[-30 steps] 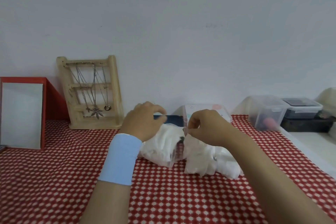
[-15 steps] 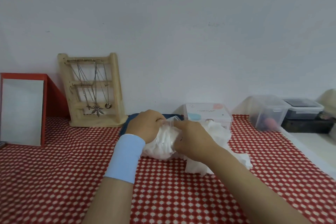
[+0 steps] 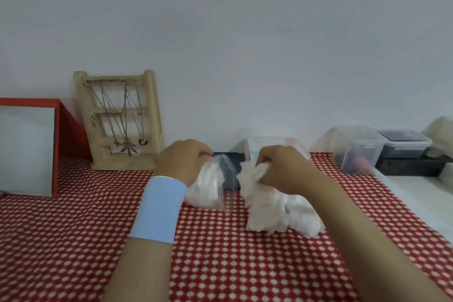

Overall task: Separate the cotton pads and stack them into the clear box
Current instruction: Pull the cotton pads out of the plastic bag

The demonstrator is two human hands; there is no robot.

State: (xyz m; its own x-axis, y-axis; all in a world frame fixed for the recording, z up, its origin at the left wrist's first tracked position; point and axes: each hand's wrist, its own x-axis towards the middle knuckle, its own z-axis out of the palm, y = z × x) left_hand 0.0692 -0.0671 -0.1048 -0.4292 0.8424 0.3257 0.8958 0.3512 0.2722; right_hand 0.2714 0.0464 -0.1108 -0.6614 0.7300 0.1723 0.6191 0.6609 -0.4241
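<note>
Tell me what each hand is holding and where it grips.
Left hand steadies the clear plastic box of white pads at its top-left edge. Right hand pinches the loose white cotton pad clump at its top.

Both forearms reach forward from the near edge of the surface toward its middle. The left hand (image 3: 183, 162) is curled, knuckles up, fingers closed around a soft white bundle under it; a pale blue wristband (image 3: 158, 208) wraps the left wrist. The right hand (image 3: 279, 167) sits just to its right, apart from it, back of the hand facing up, fingers pinched shut on a white wad. The right forearm is bare and angles in from the near right corner.
</note>
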